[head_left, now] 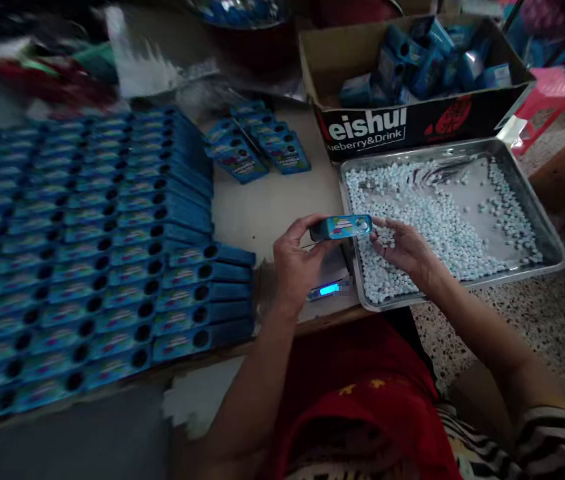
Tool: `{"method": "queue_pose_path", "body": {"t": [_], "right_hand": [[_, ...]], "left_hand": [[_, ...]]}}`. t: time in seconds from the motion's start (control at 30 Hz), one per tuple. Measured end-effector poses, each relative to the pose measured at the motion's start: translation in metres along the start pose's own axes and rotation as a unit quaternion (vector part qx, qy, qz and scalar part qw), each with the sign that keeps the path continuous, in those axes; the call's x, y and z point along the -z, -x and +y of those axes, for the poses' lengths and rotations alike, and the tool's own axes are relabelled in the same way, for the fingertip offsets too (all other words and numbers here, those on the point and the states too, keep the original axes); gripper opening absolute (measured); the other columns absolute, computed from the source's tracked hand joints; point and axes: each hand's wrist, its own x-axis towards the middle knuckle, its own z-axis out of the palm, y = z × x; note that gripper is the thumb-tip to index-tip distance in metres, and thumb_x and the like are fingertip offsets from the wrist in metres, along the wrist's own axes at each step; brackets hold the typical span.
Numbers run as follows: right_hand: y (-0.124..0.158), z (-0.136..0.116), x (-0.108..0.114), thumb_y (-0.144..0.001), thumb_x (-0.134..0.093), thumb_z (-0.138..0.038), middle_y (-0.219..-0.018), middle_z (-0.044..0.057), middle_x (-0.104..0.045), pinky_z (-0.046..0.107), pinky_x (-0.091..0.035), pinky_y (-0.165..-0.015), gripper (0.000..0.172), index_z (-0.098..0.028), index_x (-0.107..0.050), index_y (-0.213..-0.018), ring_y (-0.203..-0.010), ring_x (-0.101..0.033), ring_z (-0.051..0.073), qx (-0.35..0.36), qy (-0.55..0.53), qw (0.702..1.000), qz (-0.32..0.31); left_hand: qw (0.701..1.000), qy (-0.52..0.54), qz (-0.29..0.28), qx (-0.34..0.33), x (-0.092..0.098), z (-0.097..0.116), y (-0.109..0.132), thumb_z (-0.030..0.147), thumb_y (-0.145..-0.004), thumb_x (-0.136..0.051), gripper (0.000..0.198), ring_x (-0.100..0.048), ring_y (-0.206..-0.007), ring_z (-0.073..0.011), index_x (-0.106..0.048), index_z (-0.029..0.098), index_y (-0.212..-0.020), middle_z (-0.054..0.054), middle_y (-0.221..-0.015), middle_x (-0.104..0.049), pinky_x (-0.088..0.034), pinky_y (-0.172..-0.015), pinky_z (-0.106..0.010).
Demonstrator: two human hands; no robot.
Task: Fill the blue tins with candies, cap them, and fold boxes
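My left hand (pixel 296 263) is closed around a small blue box (pixel 343 227), holding it level above a compact scale with a lit blue display (pixel 329 290). At the box's right end is my right hand (pixel 405 250), fingers apart and slightly curled, over the left part of a metal tray (pixel 517 272). Small pale round pellets (pixel 425 220) are spread in that tray. Some pellets show between the right thumb and fingers; whether they are held or lie behind the hand, I cannot tell.
Rows of blue boxes (pixel 132 220), dark round holes on their ends, fill the table's left side. Two short stacks of blue packs (pixel 257 143) stand farther back. Behind the tray, a cardboard carton (pixel 365 130) holds more blue boxes (pixel 425 63). A pink stool (pixel 547 100) is at right.
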Motion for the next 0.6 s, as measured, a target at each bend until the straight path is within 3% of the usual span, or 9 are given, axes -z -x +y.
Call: {"method": "queue_pose_path", "body": {"t": [0.07,0.17,0.27,0.37,0.47,0.6], "right_hand": [[0.002,-0.003,0.002,-0.102,-0.053,-0.011,-0.076,0.002,-0.065,0.01,-0.046,-0.044,0.015,-0.013,-0.066,-0.109,-0.056,-0.055,0.006,-0.018,0.02,1.0,-0.014],[0.005,-0.006,-0.001,-0.099,-0.059,-0.012,-0.068,-0.003,-0.058,0.01,-0.028,-0.035,0.008,-0.015,-0.066,-0.103,-0.047,-0.04,0.004,-0.034,0.086,0.995,-0.047],[0.011,-0.006,-0.016,-0.094,-0.072,-0.021,-0.067,-0.003,-0.058,0.013,-0.024,-0.037,0.008,-0.014,-0.069,-0.097,-0.048,-0.039,0.003,-0.025,0.193,0.976,-0.098],[0.02,-0.003,-0.041,-0.088,-0.083,-0.034,-0.069,-0.001,-0.06,0.017,-0.029,-0.042,0.024,-0.014,-0.073,-0.097,-0.054,-0.044,0.005,0.022,0.304,0.935,-0.181],[0.027,0.003,-0.066,-0.086,-0.086,-0.043,-0.069,-0.001,-0.061,0.019,-0.028,-0.043,0.033,-0.015,-0.075,-0.097,-0.058,-0.046,0.007,0.056,0.385,0.888,-0.247],[0.028,0.006,-0.082,-0.088,-0.084,-0.047,-0.067,-0.001,-0.061,0.02,-0.025,-0.043,0.034,-0.016,-0.073,-0.096,-0.057,-0.046,0.008,0.045,0.451,0.85,-0.269]], "left_hand": [[0.996,0.049,0.034,0.06,0.01,-0.009,0.018,0.028,-0.061,-0.098,0.051,-0.076,-0.1,-0.0223,-0.079,0.022,-0.108,-0.001,-0.104,-0.081,-0.06,-0.099,-0.037],[0.986,0.096,0.062,0.124,0.022,-0.022,0.043,0.03,-0.06,-0.098,0.054,-0.078,-0.096,-0.0229,-0.075,0.021,-0.108,-0.002,-0.101,-0.081,-0.063,-0.093,-0.038],[0.979,0.122,0.067,0.148,0.03,-0.035,0.058,0.035,-0.061,-0.098,0.055,-0.078,-0.096,-0.0237,-0.073,0.02,-0.108,-0.004,-0.101,-0.08,-0.065,-0.092,-0.039],[0.984,0.124,0.04,0.123,0.037,-0.04,0.062,0.039,-0.064,-0.098,0.066,-0.078,-0.11,-0.027,-0.07,0.021,-0.121,-0.009,-0.119,-0.079,-0.064,-0.097,-0.041],[0.993,0.088,0.031,0.068,0.05,-0.029,0.066,0.04,-0.066,-0.099,0.083,-0.073,-0.126,-0.0291,-0.063,0.025,-0.139,-0.013,-0.137,-0.073,-0.061,-0.107,-0.044],[0.998,-0.006,0.062,0.016,0.076,0.002,0.084,0.039,-0.081,-0.091,0.061,-0.074,-0.122,-0.0259,-0.067,0.025,-0.135,-0.01,-0.128,-0.076,-0.059,-0.112,-0.045]]}}
